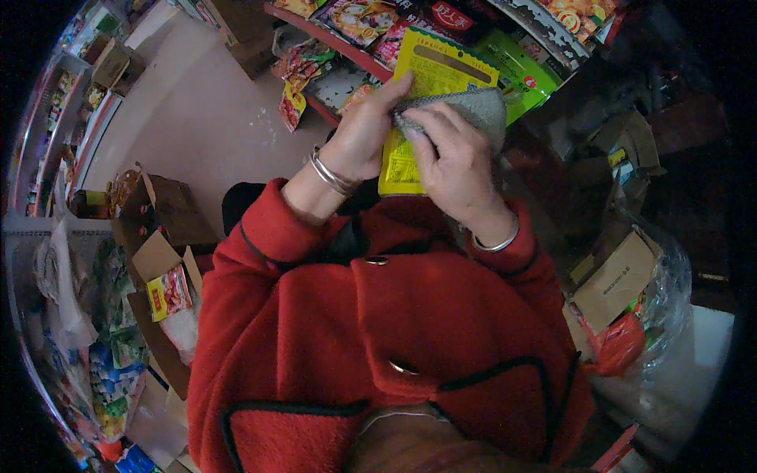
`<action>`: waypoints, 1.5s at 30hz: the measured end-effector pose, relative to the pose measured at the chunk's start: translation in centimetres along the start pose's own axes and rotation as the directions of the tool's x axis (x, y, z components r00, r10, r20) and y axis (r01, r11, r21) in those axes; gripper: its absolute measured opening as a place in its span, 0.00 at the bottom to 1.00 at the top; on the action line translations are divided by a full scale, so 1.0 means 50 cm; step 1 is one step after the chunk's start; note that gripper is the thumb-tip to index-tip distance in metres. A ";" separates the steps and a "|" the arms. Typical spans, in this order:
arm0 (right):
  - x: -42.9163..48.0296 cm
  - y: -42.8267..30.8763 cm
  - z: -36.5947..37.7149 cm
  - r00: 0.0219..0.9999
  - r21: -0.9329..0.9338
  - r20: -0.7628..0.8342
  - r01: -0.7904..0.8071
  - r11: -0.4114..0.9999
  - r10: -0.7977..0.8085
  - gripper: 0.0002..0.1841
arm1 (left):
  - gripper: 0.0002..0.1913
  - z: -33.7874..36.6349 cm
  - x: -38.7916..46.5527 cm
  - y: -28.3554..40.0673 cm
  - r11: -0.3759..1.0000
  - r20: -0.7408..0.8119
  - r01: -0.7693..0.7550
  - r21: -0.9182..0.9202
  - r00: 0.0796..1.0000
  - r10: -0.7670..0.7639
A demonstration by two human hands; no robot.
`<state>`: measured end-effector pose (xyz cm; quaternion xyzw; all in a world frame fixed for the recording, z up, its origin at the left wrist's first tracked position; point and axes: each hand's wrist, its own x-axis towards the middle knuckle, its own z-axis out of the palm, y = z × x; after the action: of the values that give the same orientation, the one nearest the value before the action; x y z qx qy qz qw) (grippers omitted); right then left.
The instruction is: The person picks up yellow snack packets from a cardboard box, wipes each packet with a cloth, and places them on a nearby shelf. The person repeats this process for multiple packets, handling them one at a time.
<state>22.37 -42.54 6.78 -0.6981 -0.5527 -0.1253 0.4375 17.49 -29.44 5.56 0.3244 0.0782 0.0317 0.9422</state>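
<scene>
A yellow food packet (399, 168) with printed writing and a slotted hanging hole faces me, tilted slightly. My left hand (364, 130) grips its left edge, the thumb lying over the front. In my right hand (452, 156) is a grey woven cloth (485, 115), pressed against the front of the packet and covering its middle right part. The fingertips of both hands are close together at the cloth's left corner. Just beyond the packet, a green packet (520, 83) lies at the end of a shelf.
Shelves with a red edge (331, 38) carry more food packets ahead. Crumpled packets (295, 77) hang by the lower shelf, above the floor (195, 100). Open cardboard boxes stand at my left (159, 254) and right (618, 278). Stocked shelving (65, 118) runs along the far left.
</scene>
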 end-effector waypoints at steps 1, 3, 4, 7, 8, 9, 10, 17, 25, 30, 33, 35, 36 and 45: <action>-0.003 -0.006 0.005 1.000 0.013 0.003 0.031 0.999 -0.031 0.10 | 0.19 0.003 0.004 0.001 0.998 -0.023 -0.042 0.039 0.999 0.043; -0.008 -0.015 0.010 0.997 0.026 0.010 0.077 0.997 -0.077 0.11 | 0.20 0.010 0.005 0.005 0.993 -0.067 -0.069 0.100 0.995 0.076; -0.010 -0.017 0.010 0.995 0.012 0.044 0.094 0.996 -0.094 0.11 | 0.21 0.014 0.007 0.009 0.995 -0.053 -0.055 0.078 0.997 0.059; -0.019 -0.023 0.008 0.979 -0.003 0.103 0.176 0.984 -0.175 0.12 | 0.22 0.025 0.011 0.019 0.998 -0.018 -0.049 0.042 0.999 0.050; -0.022 -0.022 0.008 0.971 -0.010 0.093 0.222 0.975 -0.220 0.13 | 0.22 0.027 0.011 0.022 0.998 -0.013 -0.046 0.032 0.999 0.047; -0.025 -0.022 0.009 0.968 -0.018 0.100 0.233 0.972 -0.230 0.14 | 0.21 0.028 0.012 0.024 0.999 0.021 -0.050 0.014 0.999 0.049; -0.030 -0.021 0.009 0.965 -0.021 0.101 0.246 0.969 -0.243 0.15 | 0.21 0.028 0.011 0.027 0.999 0.051 -0.044 -0.007 0.998 0.045; -0.060 0.026 -0.021 0.965 -0.336 -0.138 0.166 0.927 -0.222 0.11 | 0.22 0.006 0.000 0.059 0.954 0.218 -0.006 -0.298 0.973 0.074; -0.076 0.109 -0.068 0.845 0.040 -0.444 -0.314 0.949 0.299 0.09 | 0.22 0.023 -0.007 0.057 0.965 -0.017 -0.255 -0.055 0.967 0.254; -0.090 0.077 -0.075 0.879 -0.120 -0.464 -0.185 0.975 0.110 0.10 | 0.24 0.050 0.001 0.026 0.966 -0.077 -0.241 -0.090 0.969 0.235; -0.087 0.067 -0.037 0.978 -0.196 -0.142 0.126 0.973 -0.155 0.13 | 0.24 0.056 0.007 0.003 0.969 -0.070 -0.244 -0.046 0.968 0.241; -0.086 0.077 -0.026 0.968 -0.303 -0.177 0.120 0.945 -0.179 0.12 | 0.24 0.051 0.005 0.004 0.971 -0.079 -0.235 -0.046 0.970 0.231; -0.080 0.091 -0.023 0.954 -0.336 -0.250 0.076 0.939 -0.167 0.11 | 0.24 0.047 0.002 0.008 0.971 -0.077 -0.229 -0.063 0.972 0.224; -0.057 0.102 -0.070 0.871 -0.053 -0.470 -0.188 0.981 0.142 0.08 | 0.22 0.040 0.003 -0.002 0.975 -0.084 -0.219 -0.049 0.973 0.214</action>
<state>26.92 -47.09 4.53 -0.7129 -0.3637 -0.2773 0.5316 17.98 -30.72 7.02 0.3022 0.0784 0.1490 0.9382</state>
